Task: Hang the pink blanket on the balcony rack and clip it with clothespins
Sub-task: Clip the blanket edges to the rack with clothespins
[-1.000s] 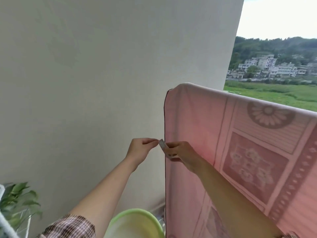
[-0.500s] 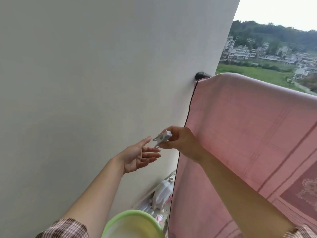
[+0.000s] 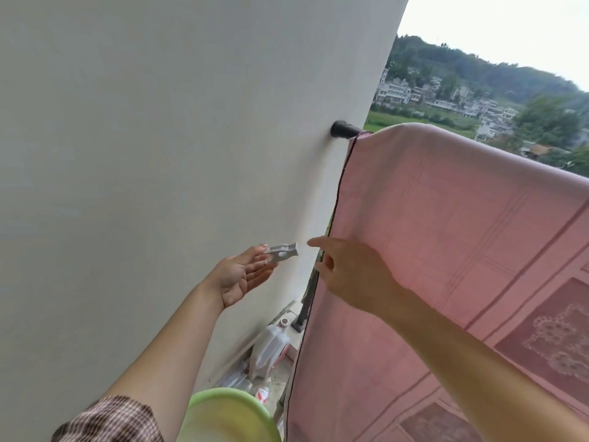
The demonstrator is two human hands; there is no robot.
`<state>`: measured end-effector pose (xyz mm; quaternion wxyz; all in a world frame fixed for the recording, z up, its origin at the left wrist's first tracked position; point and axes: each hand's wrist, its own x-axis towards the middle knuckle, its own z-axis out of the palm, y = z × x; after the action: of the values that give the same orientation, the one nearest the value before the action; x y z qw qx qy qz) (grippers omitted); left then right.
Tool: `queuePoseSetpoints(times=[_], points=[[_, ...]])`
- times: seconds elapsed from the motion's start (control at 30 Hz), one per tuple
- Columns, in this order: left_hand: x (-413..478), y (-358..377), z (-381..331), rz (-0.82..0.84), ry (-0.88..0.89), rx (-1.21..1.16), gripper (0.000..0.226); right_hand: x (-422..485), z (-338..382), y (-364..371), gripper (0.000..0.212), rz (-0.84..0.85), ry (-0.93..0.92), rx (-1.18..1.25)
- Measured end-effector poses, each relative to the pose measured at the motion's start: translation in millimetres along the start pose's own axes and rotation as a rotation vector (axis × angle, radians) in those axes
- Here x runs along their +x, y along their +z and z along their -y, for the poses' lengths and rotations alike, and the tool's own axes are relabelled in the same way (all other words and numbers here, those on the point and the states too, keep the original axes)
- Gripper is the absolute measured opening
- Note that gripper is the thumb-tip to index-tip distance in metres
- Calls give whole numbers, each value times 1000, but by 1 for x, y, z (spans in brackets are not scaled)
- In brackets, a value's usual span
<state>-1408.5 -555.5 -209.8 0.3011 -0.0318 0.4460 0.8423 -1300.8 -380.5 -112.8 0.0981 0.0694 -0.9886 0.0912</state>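
The pink blanket (image 3: 446,234) hangs draped over the balcony rack, whose dark rod end (image 3: 342,130) meets the white wall just left of the blanket's top corner. My left hand (image 3: 242,274) is palm up beside the wall and holds a white clothespin (image 3: 282,252) at its fingertips. My right hand (image 3: 349,269) is in front of the blanket's left edge, fingers apart, index finger pointing left toward the clothespin, with nothing in it.
A white wall (image 3: 159,154) fills the left. A green basin (image 3: 229,413) sits below my left arm. Plastic jugs (image 3: 271,349) and clutter lie on the floor by the wall. A dark railing post (image 3: 306,301) stands behind the blanket's edge.
The clothespin passed from my right hand to my left hand. My right hand let go and now points with open fingers. The view tilted up, showing the rod end.
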Motion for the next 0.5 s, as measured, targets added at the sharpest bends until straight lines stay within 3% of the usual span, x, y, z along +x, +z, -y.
queuePoseSetpoints(times=[0.13, 0.17, 0.27, 0.3, 0.4, 0.5], points=[[11, 8, 3, 52, 47, -66, 17, 16, 9, -23, 63, 124, 13, -473], [13, 11, 3, 69, 50, -69, 16, 21, 12, -28, 58, 155, 23, -559], [20, 17, 2, 110, 57, -51, 17, 41, 27, -43, 16, 233, 62, -699], [23, 18, 1, 114, 59, -41, 18, 48, 33, -47, 16, 245, 60, -735], [30, 17, -3, 126, 70, -33, 19, 62, 42, -56, 30, 238, -103, -856], [36, 11, -6, 140, 78, -52, 16, 65, 38, -64, 15, 308, -362, -917]])
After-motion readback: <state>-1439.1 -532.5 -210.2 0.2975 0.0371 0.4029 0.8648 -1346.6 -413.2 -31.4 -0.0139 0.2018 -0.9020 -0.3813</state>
